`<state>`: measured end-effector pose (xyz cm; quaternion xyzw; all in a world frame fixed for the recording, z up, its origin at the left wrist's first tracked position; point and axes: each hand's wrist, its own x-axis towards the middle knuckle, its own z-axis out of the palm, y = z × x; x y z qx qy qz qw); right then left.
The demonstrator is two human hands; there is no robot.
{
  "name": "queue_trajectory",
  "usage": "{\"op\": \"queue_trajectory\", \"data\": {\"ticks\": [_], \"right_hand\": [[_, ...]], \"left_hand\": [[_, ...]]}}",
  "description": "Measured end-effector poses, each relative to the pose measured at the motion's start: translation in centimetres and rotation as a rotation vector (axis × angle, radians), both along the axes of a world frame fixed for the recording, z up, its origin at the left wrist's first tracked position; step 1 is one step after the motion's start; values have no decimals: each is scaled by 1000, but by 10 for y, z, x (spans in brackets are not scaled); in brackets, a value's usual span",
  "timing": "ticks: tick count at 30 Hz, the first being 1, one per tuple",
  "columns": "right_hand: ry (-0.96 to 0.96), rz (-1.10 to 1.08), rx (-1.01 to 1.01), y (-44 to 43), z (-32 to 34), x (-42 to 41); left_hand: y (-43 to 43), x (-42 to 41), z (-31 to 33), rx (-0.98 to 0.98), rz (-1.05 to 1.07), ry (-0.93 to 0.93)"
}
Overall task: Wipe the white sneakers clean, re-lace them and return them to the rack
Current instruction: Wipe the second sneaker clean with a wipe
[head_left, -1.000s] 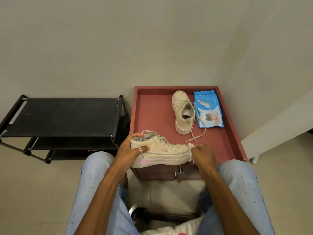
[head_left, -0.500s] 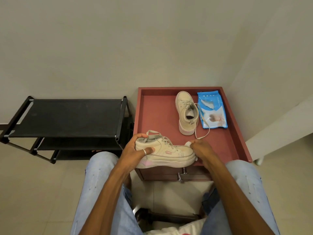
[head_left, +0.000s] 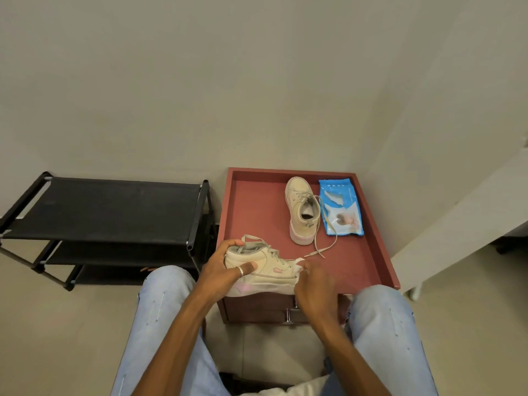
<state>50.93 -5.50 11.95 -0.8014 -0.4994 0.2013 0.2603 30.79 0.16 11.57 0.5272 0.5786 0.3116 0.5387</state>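
Note:
My left hand [head_left: 228,265] grips the heel end of a cream sneaker [head_left: 271,270] with a pink patch on its sole, held on its side at the front edge of the red cabinet top [head_left: 251,212]. A white wipe [head_left: 298,265] is pressed against the sneaker's toe by my right hand [head_left: 314,284], whose fingers curl over it. The second sneaker [head_left: 301,212] stands upright farther back, toe away from me, its loose lace [head_left: 323,247] trailing forward. The black shoe rack [head_left: 100,207] stands to the left.
A blue pack of wipes [head_left: 341,207] lies right of the far sneaker. The cabinet has a raised rim and drawer handles [head_left: 288,317] below its front. My knees in light jeans flank the cabinet. A white furniture edge [head_left: 457,224] stands at right.
The right hand with the wipe slid along the sneaker's toe and lower side. The left hand keeps its hold on the heel. The view shifted slightly.

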Motion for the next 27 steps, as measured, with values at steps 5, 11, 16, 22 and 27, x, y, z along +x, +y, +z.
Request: {"op": "queue_trajectory", "data": {"ticks": [5, 11, 16, 22, 27], "right_hand": [[-80, 42, 184, -7, 2, -30], [-3, 154, 335, -21, 6, -54], [13, 371, 503, -29, 13, -72], [-121, 623, 466, -26, 13, -76], [-186, 551, 446, -14, 4, -64]], "left_hand": [[-5, -4, -1, 5, -132, 10], [-13, -8, 1, 47, -250, 35], [-14, -8, 1, 88, -243, 51], [-16, -6, 0, 137, -208, 24], [-15, -7, -1, 141, -209, 39]]}}
